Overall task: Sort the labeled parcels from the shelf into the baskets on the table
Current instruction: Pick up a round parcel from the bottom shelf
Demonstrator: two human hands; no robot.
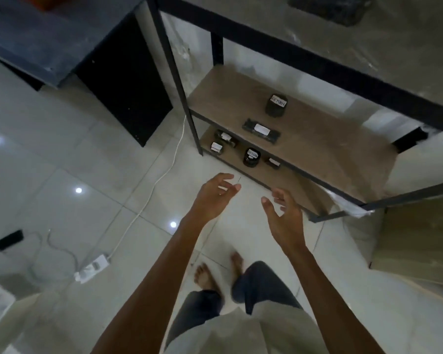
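Observation:
A metal shelf point(317, 139) with brown boards stands ahead of me. Its middle board holds an upright black parcel point(276, 105) with a white label and a flat black parcel point(261, 130) in front of it. The bottom board carries several small labeled black parcels, among them a round one point(251, 157) and two at the left point(221, 141). My left hand point(214, 195) and my right hand point(283, 215) reach forward below the shelf's front edge, both open and holding nothing, apart from every parcel.
A dark table point(49, 47) stands at the upper left, an orange object at its top edge. A white cable point(149, 198) and a power strip point(94, 268) lie on the tiled floor at the left. A wooden board point(417, 241) leans at the right. My bare feet stand below.

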